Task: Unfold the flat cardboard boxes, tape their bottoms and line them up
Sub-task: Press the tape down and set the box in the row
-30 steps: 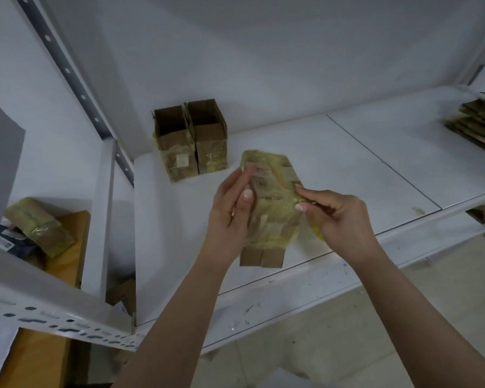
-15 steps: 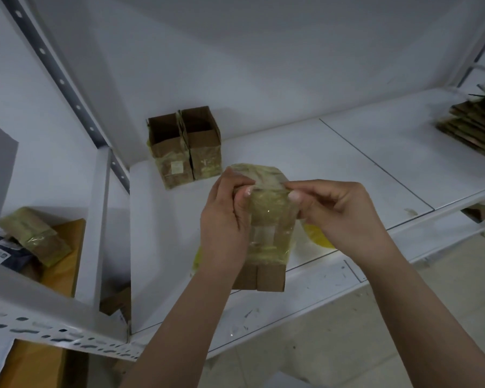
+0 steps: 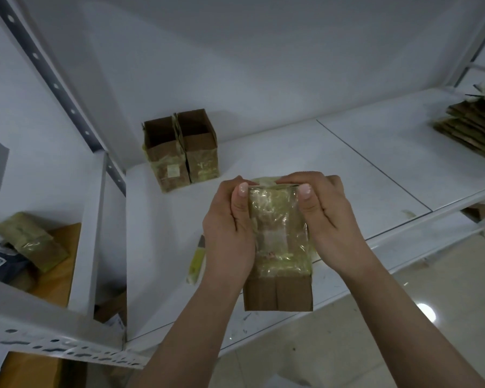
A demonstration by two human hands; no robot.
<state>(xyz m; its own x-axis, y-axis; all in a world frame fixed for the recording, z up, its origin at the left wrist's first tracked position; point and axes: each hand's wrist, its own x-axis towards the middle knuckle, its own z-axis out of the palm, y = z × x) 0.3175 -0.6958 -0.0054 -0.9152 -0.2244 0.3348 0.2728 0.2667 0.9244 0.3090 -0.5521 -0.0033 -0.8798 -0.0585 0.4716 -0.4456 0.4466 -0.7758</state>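
Observation:
A small cardboard box, its side covered in yellowish clear tape, is held above the front of the white shelf. My left hand grips its left side and my right hand grips its right side, both thumbs on the top edge facing me. Bare brown flaps hang at its lower end. Two unfolded open boxes stand side by side at the back left of the shelf. A pile of flat boxes lies at the far right.
A yellow utility knife lies on the shelf just left of my left wrist. A perforated upright and shelf frame stand at left. A taped flat box and other packages lie on a lower level at left.
Both hands have closed in on the box's sides, with thumbs now on its top edge. The box has come nearer to me and lower in view.

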